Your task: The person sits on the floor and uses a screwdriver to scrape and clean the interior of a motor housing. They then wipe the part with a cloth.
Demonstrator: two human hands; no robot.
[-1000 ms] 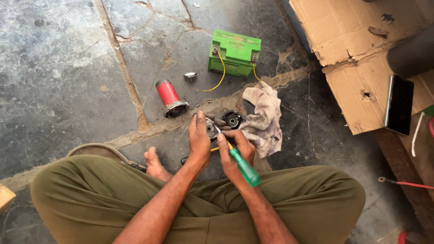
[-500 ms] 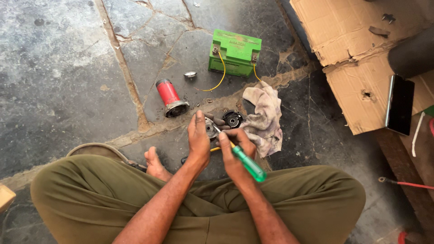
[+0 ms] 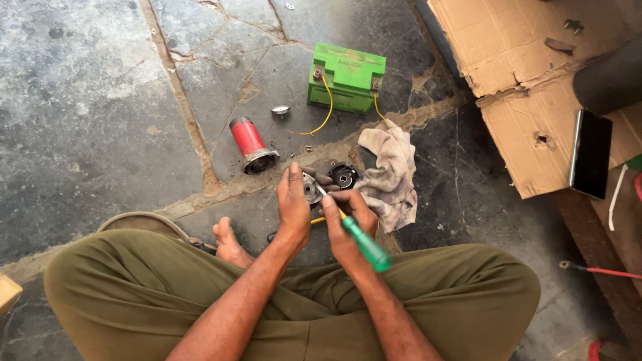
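Screwdriver, green handle, clamped in right hand; shaft angled up-left, tip meeting small round metal part. Metal part gripped in left hand, fingers wrapped round its left side, held low above stone floor, just in front of crossed legs in olive trousers. Bare foot tucked left of the hands.

Beyond the hands, on the floor: dark round housing, open face up, inner parts too small to make out. Just beside it to the right, crumpled grey rag. Further left, red cylinder lying tilted, metal open end toward the person; inside dark, contents cannot tell. Small round metal cap between cylinder and green battery. Battery upright, yellow wire looping from its top terminal down to the floor.

Right side: flattened torn cardboard, dark phone lying on its lower edge. Red cable near right knee.
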